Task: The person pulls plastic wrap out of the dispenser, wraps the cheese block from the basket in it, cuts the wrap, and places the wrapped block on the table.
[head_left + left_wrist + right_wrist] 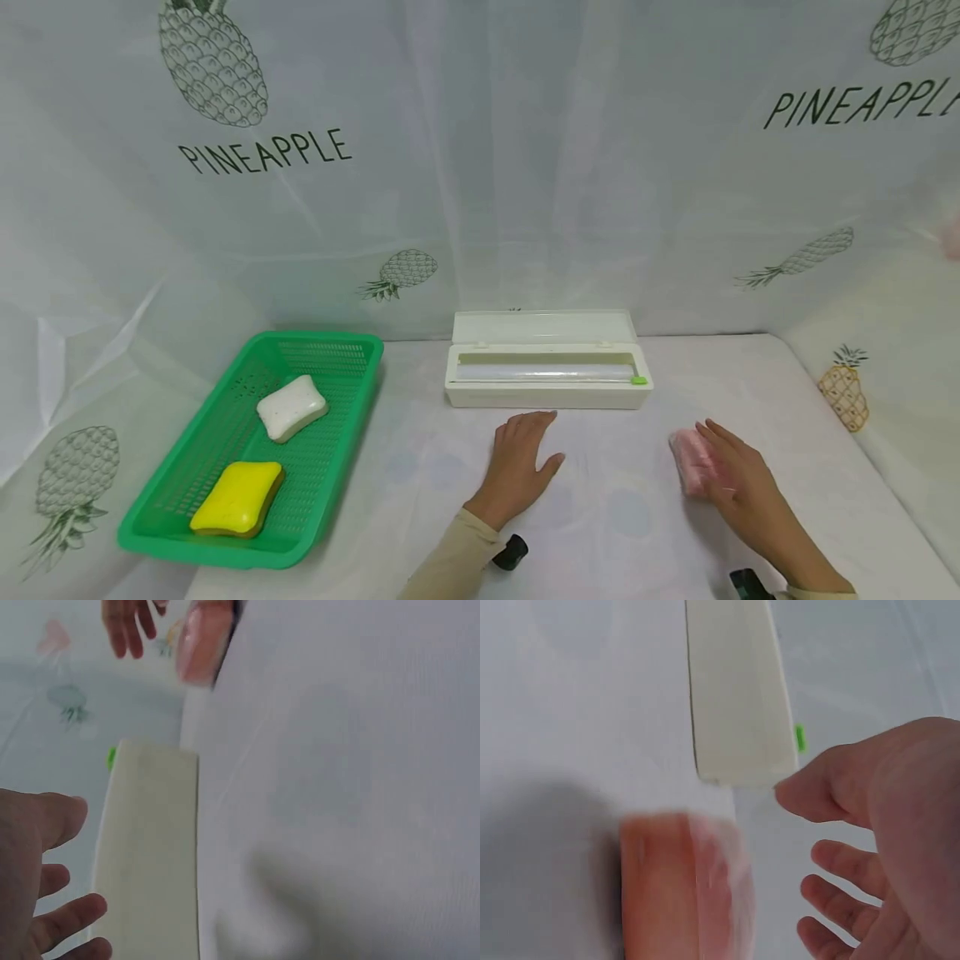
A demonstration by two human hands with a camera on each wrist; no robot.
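Note:
A pink block (684, 463) with a shiny, clear film on it lies on the right side of the table. My right hand (742, 487) is over its right side, hiding part of it. From the right wrist, the fingers (847, 900) appear loose and apart from the block (667, 889). In front of a white cling film dispenser (547, 396), my left hand (517, 467) hovers with relaxed fingers, holding nothing. The dispenser's lid (543, 327) is raised, showing a roll of clear film (543, 371) and a green slider (638, 380).
On the left stands a green plastic basket (352, 442). Inside it are a white rounded block (292, 408) and a yellow block with a brown underside (238, 497). A pineapple-printed sheet (525, 167) hangs behind the table and along its sides.

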